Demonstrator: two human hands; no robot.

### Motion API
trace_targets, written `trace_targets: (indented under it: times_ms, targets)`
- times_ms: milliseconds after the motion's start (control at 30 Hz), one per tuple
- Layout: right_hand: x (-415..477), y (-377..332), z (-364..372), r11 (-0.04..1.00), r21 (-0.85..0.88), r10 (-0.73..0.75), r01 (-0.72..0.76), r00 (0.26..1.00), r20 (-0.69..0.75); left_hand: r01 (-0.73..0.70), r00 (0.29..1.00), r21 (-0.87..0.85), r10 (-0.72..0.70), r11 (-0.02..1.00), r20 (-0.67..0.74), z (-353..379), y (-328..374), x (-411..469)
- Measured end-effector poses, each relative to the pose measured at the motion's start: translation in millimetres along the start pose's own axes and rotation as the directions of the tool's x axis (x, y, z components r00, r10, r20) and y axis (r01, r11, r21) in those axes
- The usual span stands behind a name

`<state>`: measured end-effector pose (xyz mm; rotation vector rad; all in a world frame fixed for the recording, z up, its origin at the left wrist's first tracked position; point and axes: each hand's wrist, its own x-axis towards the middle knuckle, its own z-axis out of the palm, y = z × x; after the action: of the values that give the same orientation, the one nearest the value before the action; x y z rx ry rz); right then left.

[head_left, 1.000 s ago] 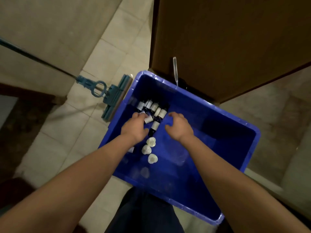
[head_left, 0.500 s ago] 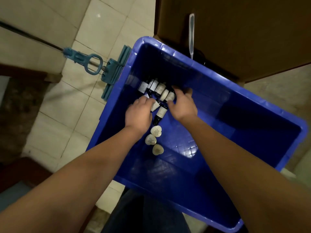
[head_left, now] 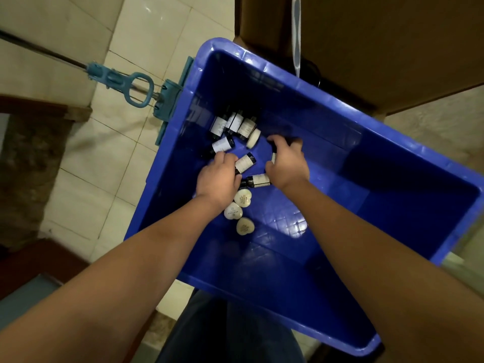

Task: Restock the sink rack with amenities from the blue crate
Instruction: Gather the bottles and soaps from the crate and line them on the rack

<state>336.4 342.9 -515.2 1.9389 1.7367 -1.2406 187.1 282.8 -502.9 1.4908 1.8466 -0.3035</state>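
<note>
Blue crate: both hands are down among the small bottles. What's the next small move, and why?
Probably lift both hands straight up out of the blue crate. The left hand curls over one end of a labelled bottle, the right hand wraps a second bottle, mostly hidden, so each seems loaded; the crate walls stand high around them.

The blue crate point(head_left: 392, 218) is a deep, open plastic tub with a grid-patterned floor. Near its far left corner lie small dark bottles point(head_left: 230, 125) with white labels, some side by side, others loose on their sides, one partly inside the curled right hand point(head_left: 286, 166). Three cream heart-shaped soaps point(head_left: 242, 197) lie in a row just nearer, and another cream soap point(head_left: 253, 138) stands tilted on edge beside the bottles.
</note>
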Motion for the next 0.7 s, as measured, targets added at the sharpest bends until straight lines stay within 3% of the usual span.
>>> trace_targets:
  times_ms: [200,367,700]
  targets:
    - [-11,0,-7,1.000,-0.019,0.026,-0.025,0.995,0.099,0.030,0.997,-0.092,-0.023,0.995,0.069,-10,4,-10]
    - [-33,2,-14,0.996,0.080,0.026,-0.035,0.993,0.114,0.066,0.996,-0.289,-0.049,0.955,0.068,-25,10,-23]
    - [-98,-4,-30,0.852,0.478,0.177,-0.216,0.976,0.126,0.128,0.990,-0.506,-0.084,0.853,0.110,-61,25,-61]
